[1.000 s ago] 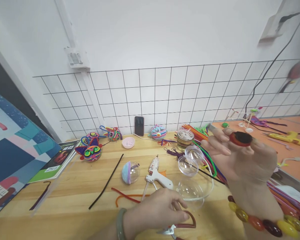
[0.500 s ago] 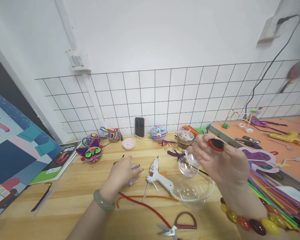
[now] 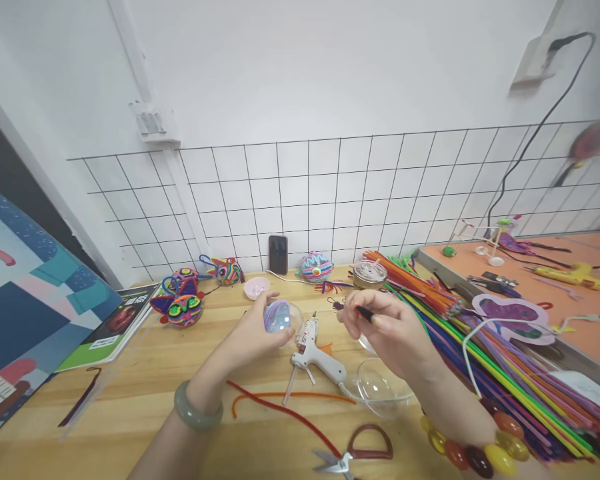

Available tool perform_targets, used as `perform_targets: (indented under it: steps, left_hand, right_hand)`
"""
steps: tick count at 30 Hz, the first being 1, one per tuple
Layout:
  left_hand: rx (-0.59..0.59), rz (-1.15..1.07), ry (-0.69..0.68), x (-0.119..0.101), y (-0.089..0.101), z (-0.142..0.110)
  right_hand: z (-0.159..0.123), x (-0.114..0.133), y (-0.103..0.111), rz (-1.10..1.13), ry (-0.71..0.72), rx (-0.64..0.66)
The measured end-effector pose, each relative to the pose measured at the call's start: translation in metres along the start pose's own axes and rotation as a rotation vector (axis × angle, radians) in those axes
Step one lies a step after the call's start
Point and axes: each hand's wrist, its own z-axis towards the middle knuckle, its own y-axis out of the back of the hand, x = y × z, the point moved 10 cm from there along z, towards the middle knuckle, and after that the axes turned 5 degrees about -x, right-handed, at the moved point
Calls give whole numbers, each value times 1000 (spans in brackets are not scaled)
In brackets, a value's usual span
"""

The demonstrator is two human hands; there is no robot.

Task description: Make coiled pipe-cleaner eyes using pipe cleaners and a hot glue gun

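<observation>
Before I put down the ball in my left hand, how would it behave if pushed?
The ball would probably roll, being round. It is likely light: its clear side looks thin and hollow. That side may be slippery, as it appears smooth.

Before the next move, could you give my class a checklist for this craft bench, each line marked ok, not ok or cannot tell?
1. The ball is held: ok, gripped in the left hand.
2. The small dark piece is held: ok, pinched by the right hand.
3. They are apart: ok, a gap shows between them.
4. The glue gun is set down: ok, lying on the table.
5. The glue gun is hot: cannot tell.
6. The scissors are closed: not ok, blades spread.
</observation>
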Motion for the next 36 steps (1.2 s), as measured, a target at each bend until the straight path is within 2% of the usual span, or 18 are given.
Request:
perform_targets:
  steps: [4,9,13,16,20,27,30,33,36]
  left_hand:
    - [94,-195,-71,-24,-7,-12]
    - [79,-335,-101,-39,-7,-20]
    - [-71,-512,-114,-43,8,-16]
    - [-114,-589,-131,-44,13,-14]
    - [-112,-603,-123,-44,9,-14]
    - [-8,-634,-117,-46,-2,-18]
    - [1,-697,-116,-47,-2,-17]
    - [29,-749,-122,-50,-5,-18]
    - [83,-815,-137,-56,-11,-21]
  right_hand:
    - [-5,-14,-15,-46,-53,92]
    - [-10,-14,-18,-131,-42,98]
    - [-13,-15,-24,-150,-64,109]
    - [-16,-17,-31,-126,-100,111]
    - [-20,-23,-37,-103,-149,107]
    - [-22,-22,-37,-127,-163,68]
    - [-20,-7,-33,-346,-63,28]
    - [-20,21,-35,-727,200,4]
    - [-24,38,-45,-899,418,32]
